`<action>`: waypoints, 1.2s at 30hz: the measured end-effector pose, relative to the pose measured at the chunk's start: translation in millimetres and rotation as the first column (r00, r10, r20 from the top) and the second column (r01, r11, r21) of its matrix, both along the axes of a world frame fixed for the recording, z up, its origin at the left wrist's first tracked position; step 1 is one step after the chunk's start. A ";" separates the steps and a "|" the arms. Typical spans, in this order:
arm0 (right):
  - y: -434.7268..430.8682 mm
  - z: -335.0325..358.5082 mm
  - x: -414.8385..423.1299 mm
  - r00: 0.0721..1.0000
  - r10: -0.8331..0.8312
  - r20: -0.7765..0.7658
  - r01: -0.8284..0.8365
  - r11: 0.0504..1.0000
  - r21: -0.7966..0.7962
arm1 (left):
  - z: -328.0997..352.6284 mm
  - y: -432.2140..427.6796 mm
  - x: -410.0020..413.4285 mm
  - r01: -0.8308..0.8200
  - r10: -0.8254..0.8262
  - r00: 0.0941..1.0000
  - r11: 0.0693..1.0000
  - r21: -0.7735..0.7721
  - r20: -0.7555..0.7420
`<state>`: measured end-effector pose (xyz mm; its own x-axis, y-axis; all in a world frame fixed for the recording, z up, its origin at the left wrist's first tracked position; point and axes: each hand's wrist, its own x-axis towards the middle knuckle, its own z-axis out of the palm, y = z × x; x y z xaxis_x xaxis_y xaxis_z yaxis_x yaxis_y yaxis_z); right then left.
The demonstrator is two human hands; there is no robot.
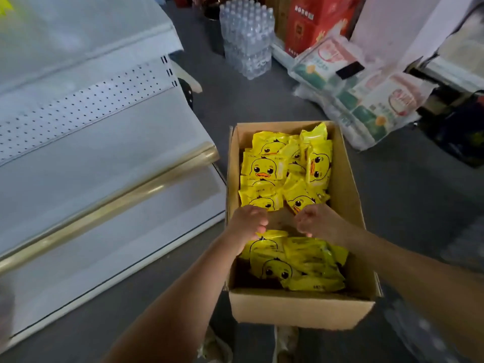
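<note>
A white shelf unit [104, 158] stands left of an open cardboard box [301, 307] on the grey floor [262, 100]; the box holds glossy yellow packets [264, 169] printed with a cartoon duck face, heaped at its far and near ends. The left hand [246, 221] and right hand [318, 220] dip side by side into the gap between the heaps, fingers curled downwards, the far heap just beyond the knuckles and the near heap under the wrists. Whether either hand pinches a packet I cannot tell; the left thumb seems to touch one.
</note>
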<state>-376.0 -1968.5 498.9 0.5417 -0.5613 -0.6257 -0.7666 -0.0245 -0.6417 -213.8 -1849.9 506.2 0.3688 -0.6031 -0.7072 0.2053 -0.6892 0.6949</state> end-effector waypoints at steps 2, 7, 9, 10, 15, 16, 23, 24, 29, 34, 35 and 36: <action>-0.6 -31.6 -10.0 0.996 0.074 -0.056 -0.076 0.997 -0.034 | -35.9 -7.9 -5.1 0.096 -0.101 0.989 0.994 0.049 0.107; 5.2 -94.7 -24.4 0.913 0.301 -0.277 -0.344 0.932 -0.119 | -114.3 -23.3 -9.6 0.337 -0.388 0.880 0.916 0.218 0.273; 9.1 -117.7 -26.2 0.813 0.421 -0.401 -0.504 0.854 -0.125 | -139.9 -26.3 -10.0 0.417 -0.507 0.800 0.855 0.309 0.321; 11.6 -128.3 -26.7 0.748 0.483 -0.456 -0.595 0.792 -0.137 | -152.2 -26.6 -9.8 0.459 -0.576 0.743 0.809 0.367 0.341; 16.1 -166.0 -31.4 0.577 0.546 -0.608 -0.758 0.636 -0.148 | -180.8 -25.3 -8.2 0.577 -0.834 0.390 0.552 0.602 0.390; 14.3 -168.8 -31.2 0.583 0.539 -0.608 -0.755 0.636 -0.161 | -182.9 -26.0 -7.2 0.573 -0.855 0.340 0.519 0.634 0.392; 0.8 -163.2 -19.9 0.696 0.492 -0.523 -0.685 0.672 -0.281 | -184.8 -20.1 -8.1 0.599 -0.848 0.357 0.529 0.601 0.391; -1.0 -160.1 -19.8 0.742 0.462 -0.486 -0.632 0.725 -0.276 | -180.1 -18.5 -8.3 0.599 -0.833 0.387 0.553 0.579 0.396; -17.0 -117.8 -17.1 0.956 0.201 -0.215 -0.221 0.972 -0.076 | -141.8 -14.8 -6.5 0.570 -0.772 0.465 0.636 0.520 0.433; -31.3 -44.1 -10.2 0.981 -0.184 0.056 0.166 0.957 0.239 | -85.0 -17.1 1.0 0.295 -0.345 0.862 0.937 0.185 0.372; -32.6 -31.1 -8.7 0.968 -0.234 0.093 0.194 0.927 0.320 | -72.3 -17.0 1.6 0.219 -0.247 0.911 0.968 0.120 0.331; -34.1 -19.9 -7.4 0.954 -0.275 0.118 0.212 0.899 0.383 | -63.0 -16.5 3.3 0.127 -0.137 0.951 0.991 0.051 0.276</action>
